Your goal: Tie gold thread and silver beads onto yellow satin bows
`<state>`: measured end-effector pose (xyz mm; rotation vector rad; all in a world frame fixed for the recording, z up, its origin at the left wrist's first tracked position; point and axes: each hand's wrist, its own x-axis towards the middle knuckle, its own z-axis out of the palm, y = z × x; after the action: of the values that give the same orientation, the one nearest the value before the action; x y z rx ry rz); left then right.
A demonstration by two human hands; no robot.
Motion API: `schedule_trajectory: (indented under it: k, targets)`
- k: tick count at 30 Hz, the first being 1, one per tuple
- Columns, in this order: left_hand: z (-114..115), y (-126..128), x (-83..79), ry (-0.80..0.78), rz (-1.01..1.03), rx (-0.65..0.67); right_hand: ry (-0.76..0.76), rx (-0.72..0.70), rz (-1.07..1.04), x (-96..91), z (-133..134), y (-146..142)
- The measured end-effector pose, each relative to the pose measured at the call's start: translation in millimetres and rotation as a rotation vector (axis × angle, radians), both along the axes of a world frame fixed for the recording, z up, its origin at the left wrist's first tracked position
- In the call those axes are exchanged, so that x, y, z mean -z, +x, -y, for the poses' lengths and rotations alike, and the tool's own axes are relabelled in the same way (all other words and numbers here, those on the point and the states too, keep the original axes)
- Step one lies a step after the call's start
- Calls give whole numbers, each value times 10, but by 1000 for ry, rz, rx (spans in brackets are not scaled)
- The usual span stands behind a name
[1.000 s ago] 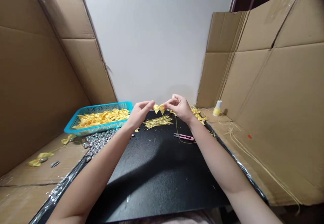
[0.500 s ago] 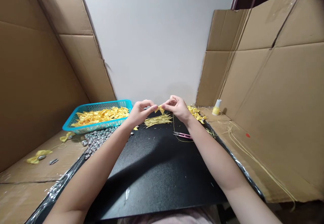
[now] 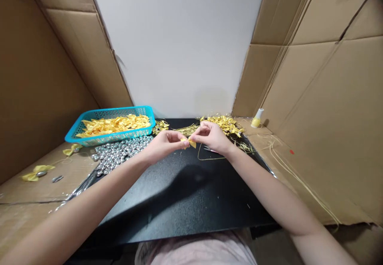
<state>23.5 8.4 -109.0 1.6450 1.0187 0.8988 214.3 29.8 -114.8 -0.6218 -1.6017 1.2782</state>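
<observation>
Plainly, I have a small yellow bow [image 3: 193, 143] at the centre of my view, a folded ribbon with a pointed tail hanging on its right side; the fingertips cover much of it, so I cannot make out its middle. It is held up over the far part of the black table [image 3: 185, 201], just nearer to me than a bundle of gold strands [image 3: 188, 129].

I see both forearms reach forward from the lower corners and slant inward, so that the left hand [image 3: 164, 142] and the right hand [image 3: 212, 136] meet almost tip to tip. The left thumb lies out straight toward the right, its fingers bent above it; the right hand has its knuckles raised and its fingers curled.

Both hands are nearly closed, each pinching one side of the bow between thumb and fingers. Close by the right hand I get a thin thread [image 3: 211, 159] looping over the table, and scissors [image 3: 207, 148] mostly hidden behind that hand, only their pointed blades showing
</observation>
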Motion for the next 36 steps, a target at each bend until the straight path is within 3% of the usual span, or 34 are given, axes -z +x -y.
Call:
schedule_trajectory:
  k: [3,6,8,10,12,14,16,19,22,24,27,31,34,36]
  targets:
    - [412,32,297,-164,73,-16,-113,6,6,237,404,27]
    - [784,117,573,-207,182,-112,-131,152,12,425,817,47]
    - [965,185,710,-105,210,-262,4,347,78,529,1040,58]
    - [1088,239,799,-60,248,-365,236,490,97,623,1194,69]
    - [1158,270,841,-133,259,-276,415,537,84,700,1272,85]
    - [1184,285,853,-236,241,-108,487,506,96,748,1288,101]
    - [1181,300,855,-291,221,-39,502,440,129,769,1273,110]
    - [1162,330,868,-309,197,-91,513,356,158,779,1255,114]
    - [1167,318,850,-289,185,-121,429,345,172,766,1285,159]
    - [1176,263,778,-261,141,-105,325,313,179,720,1316,231]
    - [1126,147,584,-217,-24,-7,191,158,210,563,1307,353]
    - [759,100,445,-100,-170,85,54,38,343,334,1034,378]
    - [344,185,568,86,-110,-24,60,27,292,376,690,296]
    - [124,253,698,117,-31,-97,41,137,208,519,487,244]
